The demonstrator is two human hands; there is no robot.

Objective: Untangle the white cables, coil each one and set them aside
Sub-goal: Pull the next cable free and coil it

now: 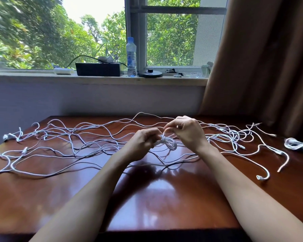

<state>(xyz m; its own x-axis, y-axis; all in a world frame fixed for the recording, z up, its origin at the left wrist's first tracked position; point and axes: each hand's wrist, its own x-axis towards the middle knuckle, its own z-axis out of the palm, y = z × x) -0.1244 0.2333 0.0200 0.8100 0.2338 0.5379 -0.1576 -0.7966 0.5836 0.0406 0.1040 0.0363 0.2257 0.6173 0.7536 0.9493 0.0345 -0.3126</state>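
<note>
Several white cables (68,145) lie tangled across a dark red wooden table (156,198). Above the table's middle, my left hand (143,142) grips a small coiled white cable (170,143) at its left end. My right hand (187,131) pinches a loose end of that cable just above the coil, where it wraps round the bundle. A finished coil (297,145) lies at the table's far right edge. More tangled cable (234,135) sits to the right of my hands.
A brown curtain (261,58) hangs at the right behind the table. On the windowsill stand a water bottle (131,56), a black box (98,69) and a round black disc (150,73). The table's near part shows bare wood.
</note>
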